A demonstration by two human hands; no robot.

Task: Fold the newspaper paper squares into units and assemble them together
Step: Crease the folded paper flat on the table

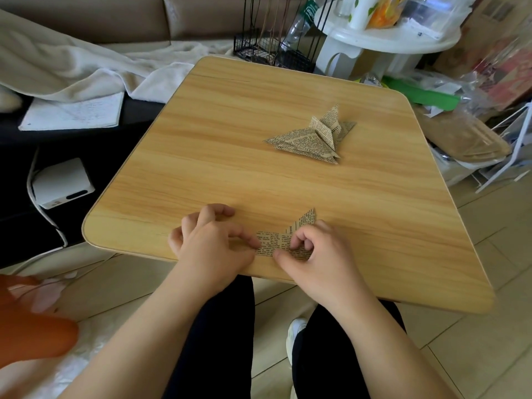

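A partly folded newspaper unit [280,240] lies flat near the front edge of the wooden table [259,110], with one pointed flap sticking up to the right. My left hand [213,243] pinches its left end with curled fingers. My right hand [316,251] pinches and presses its right part, thumb under the lower edge. Much of the paper is hidden under both hands. A small pile of finished folded newspaper units [313,136] sits farther back on the right half of the table.
A sofa with a white blanket [72,61] and a sheet of paper [74,112] lies to the left. A black wire rack [273,47] and white round side table [388,38] stand behind. Bags and clutter [460,116] fill the right side. A white box [62,182] sits lower left.
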